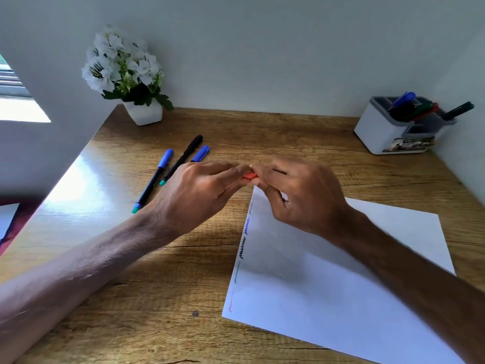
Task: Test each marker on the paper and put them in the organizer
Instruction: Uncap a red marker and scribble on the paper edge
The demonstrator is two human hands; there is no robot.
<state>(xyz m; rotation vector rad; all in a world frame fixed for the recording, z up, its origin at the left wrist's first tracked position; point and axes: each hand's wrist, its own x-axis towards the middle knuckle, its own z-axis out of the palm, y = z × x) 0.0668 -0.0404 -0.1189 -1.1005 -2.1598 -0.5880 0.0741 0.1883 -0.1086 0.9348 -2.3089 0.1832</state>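
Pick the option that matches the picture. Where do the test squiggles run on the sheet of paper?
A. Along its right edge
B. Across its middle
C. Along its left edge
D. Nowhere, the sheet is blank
C: the red, dark and blue squiggles run in a line down the left edge of the paper, and the rest of the sheet is unmarked.

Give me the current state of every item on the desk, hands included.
Left hand: gripping one end of the red marker.
Right hand: gripping the other end.
Red marker: held between both hands, mostly hidden.
Three markers: capped, lying on the desk.
Paper: flat, squiggles along left edge.
Organizer: upright, several markers inside.
Flower pot: upright.
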